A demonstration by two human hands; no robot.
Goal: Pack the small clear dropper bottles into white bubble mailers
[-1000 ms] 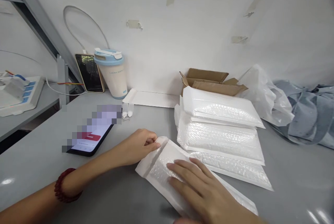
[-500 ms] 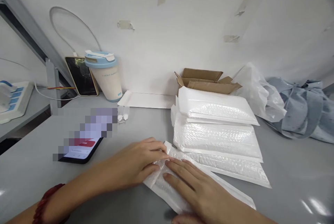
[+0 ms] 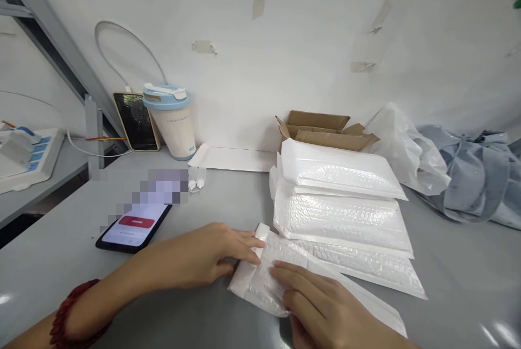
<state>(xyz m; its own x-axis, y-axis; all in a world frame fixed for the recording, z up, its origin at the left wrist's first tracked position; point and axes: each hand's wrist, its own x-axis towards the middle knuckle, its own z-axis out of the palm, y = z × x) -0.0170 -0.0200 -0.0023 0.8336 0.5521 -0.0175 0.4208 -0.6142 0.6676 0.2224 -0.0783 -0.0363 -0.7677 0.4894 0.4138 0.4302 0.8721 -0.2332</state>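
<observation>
A white bubble mailer [image 3: 272, 276] lies slantwise on the table in front of me, its flap end to the left. My left hand [image 3: 222, 254] rests at that end, open, with its fingertips on the flap and its thumb beside the left edge. Across the middle of the mailer lies my right hand [image 3: 325, 305], fingers together on top and thumb at the near edge, closed on it. Part of the mailer is hidden under the right hand. Just behind it, a stack of white bubble mailers [image 3: 345, 216] sits on the table.
Behind the stack stand an open cardboard box [image 3: 334, 140] and a plastic bag [image 3: 407, 153], with a grey-blue cloth bag [image 3: 472, 186] further right. To the left are a lit phone [image 3: 134, 229], a lidded cup [image 3: 175, 126], a propped phone [image 3: 136, 126] and a power strip [image 3: 30, 159].
My left fingers have spread and drawn slightly apart from the right hand. The right hand has slid right and toward me along the mailer, uncovering more of its flap end. The view has shifted slightly.
</observation>
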